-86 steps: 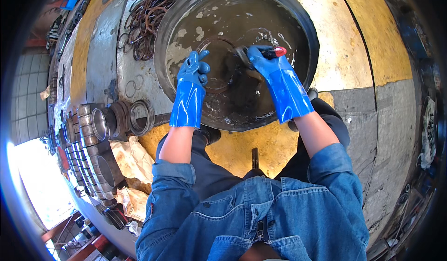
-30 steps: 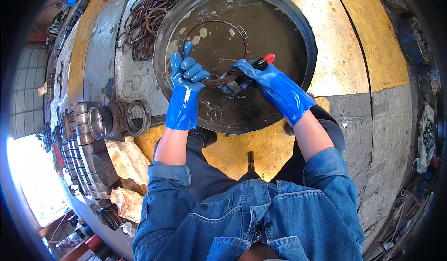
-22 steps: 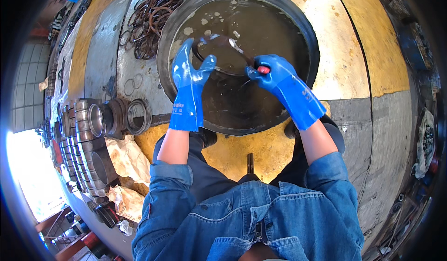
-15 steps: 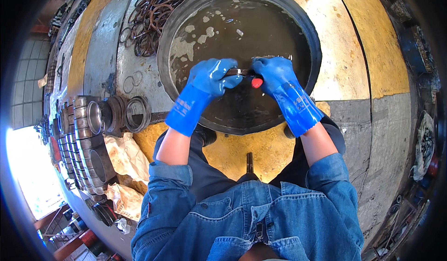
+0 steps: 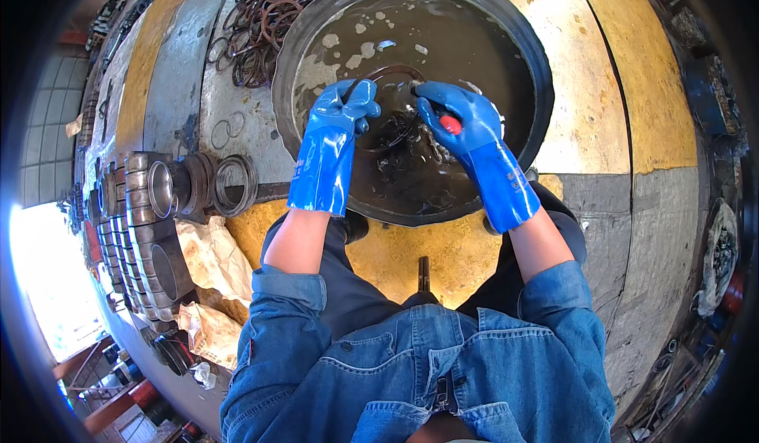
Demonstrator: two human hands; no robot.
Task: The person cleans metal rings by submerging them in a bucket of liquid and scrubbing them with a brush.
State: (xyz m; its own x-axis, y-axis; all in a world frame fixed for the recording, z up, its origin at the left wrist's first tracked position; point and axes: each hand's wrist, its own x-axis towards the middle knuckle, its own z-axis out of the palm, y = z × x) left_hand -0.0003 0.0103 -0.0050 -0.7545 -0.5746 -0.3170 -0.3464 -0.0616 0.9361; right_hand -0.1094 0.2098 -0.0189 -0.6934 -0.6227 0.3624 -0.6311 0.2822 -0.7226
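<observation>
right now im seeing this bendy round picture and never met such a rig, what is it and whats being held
No robot here, just a person in blue gloves, seen by a wide fisheye camera worn on the head, so straight edges bend near the picture's edge. The left hand holds a dark ring over or partly in a round dark tub of murky liquid; the right hand grips a red-ended object, mostly hidden. Left of the tub lie a heap of rings, metal cylinders and brown paper.

Opening (image 5: 51,281) blown out, left | floor (image 5: 553,20) glare | edges bent, dark
</observation>
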